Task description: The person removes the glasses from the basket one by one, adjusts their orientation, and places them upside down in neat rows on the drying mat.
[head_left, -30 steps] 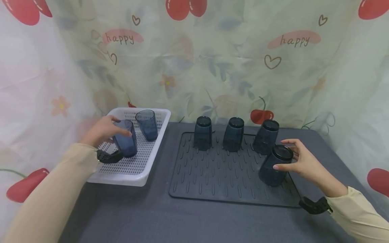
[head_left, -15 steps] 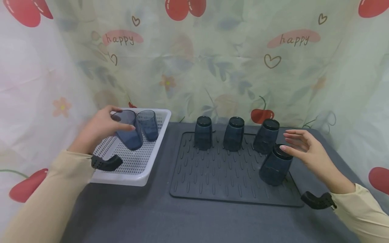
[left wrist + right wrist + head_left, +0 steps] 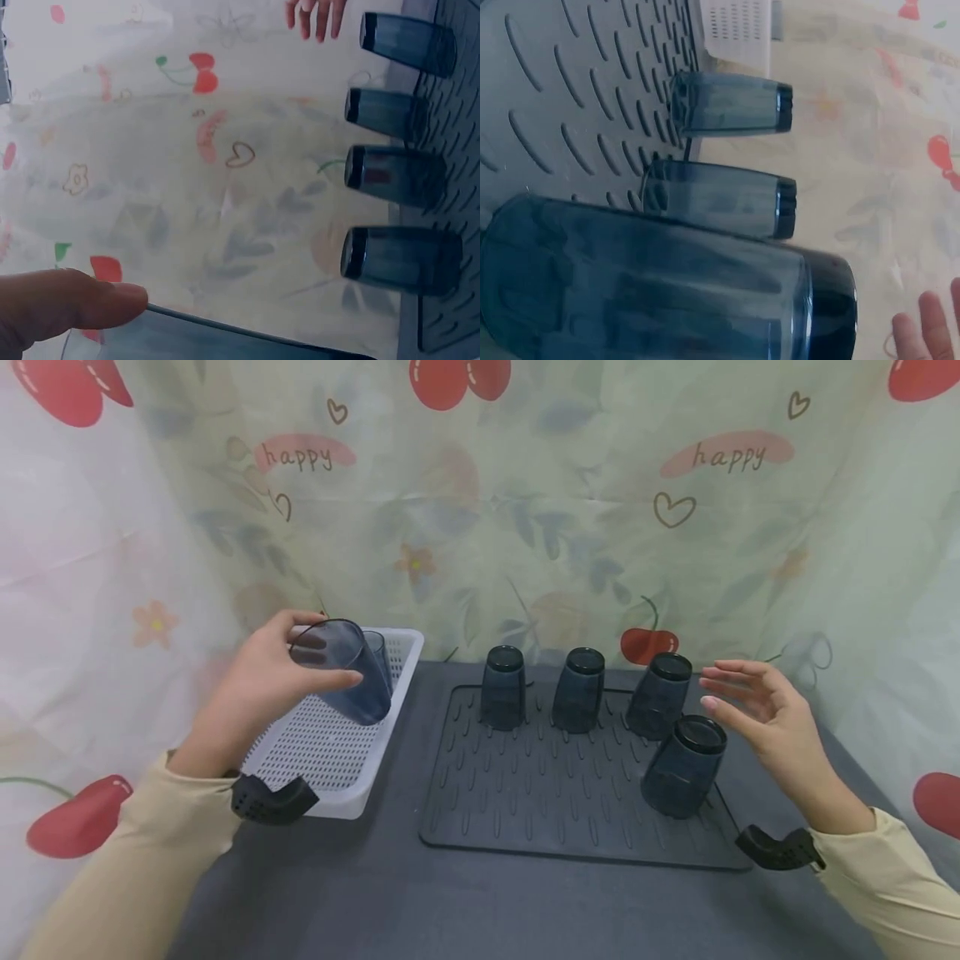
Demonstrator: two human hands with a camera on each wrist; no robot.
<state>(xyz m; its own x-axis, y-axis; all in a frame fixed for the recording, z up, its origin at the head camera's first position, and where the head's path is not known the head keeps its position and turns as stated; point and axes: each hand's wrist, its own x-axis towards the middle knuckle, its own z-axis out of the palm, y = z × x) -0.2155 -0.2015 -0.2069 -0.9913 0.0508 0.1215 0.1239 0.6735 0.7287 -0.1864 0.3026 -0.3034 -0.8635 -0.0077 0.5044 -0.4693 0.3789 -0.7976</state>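
Note:
My left hand [image 3: 262, 681] grips a blue drinking glass [image 3: 352, 689] near its rim, thumb in front and fingers behind. That glass is tilted, mouth toward the upper left, and overlaps the basket's right side in the head view. Behind it, partly hidden, another blue glass [image 3: 380, 652] stands in the white basket [image 3: 358, 802]. My right hand [image 3: 772, 718] hovers with relaxed fingers, holding nothing, just right of an upside-down glass [image 3: 678, 772] at the front right of the mat. In the right wrist view this near glass [image 3: 652, 285] looms large, fingertips [image 3: 934, 322] apart from it.
A dark ribbed drying mat [image 3: 517, 802] lies on the grey cloth-covered table [image 3: 480, 910]. Along its back edge stand three more upside-down glasses: left [image 3: 502, 693], middle [image 3: 577, 693] and right [image 3: 660, 697]. A printed curtain [image 3: 525, 527] closes off the back and sides.
My left hand has lifted its glass and carried it rightward across the basket, tilting it further. My right hand has let go of the front glass and moved up and right.

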